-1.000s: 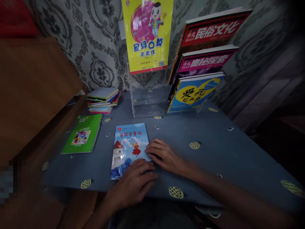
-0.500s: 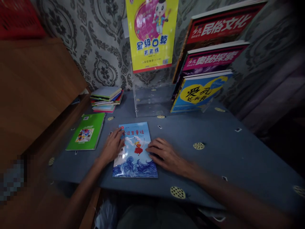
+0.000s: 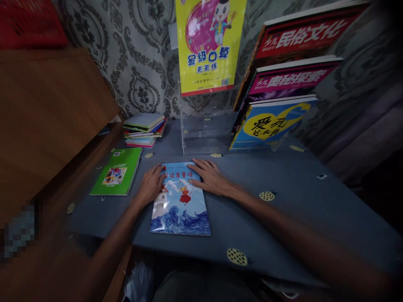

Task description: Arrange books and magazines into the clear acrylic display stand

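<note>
A light-blue picture book (image 3: 179, 214) lies flat, cover up, on the grey-blue tablecloth (image 3: 239, 222). Its cover has red Chinese characters, a small figure in red and dark-blue waves. My left hand (image 3: 151, 184) rests at the book's upper left edge, fingers stretched forward and touching the cover's side. On the upper right corner lies my right hand (image 3: 209, 177), its fingers spread across the edge and thumb on the cover. Neither hand grips the book. To the left of my left hand is a green book (image 3: 129, 172), lying flat.
A stack of books (image 3: 145, 128) stands at the back left. Behind the blue book is a clear acrylic stand (image 3: 201, 144) bearing a yellow workbook (image 3: 209, 46) and, to the right, several upright books (image 3: 267, 126). A wooden panel (image 3: 56, 113) rises at the left, under a red basket (image 3: 28, 25).
My right hand has moved up along the book's right edge to its top corner, with fingers spreading. My left hand stays at the left edge. The view has shifted slightly.
</note>
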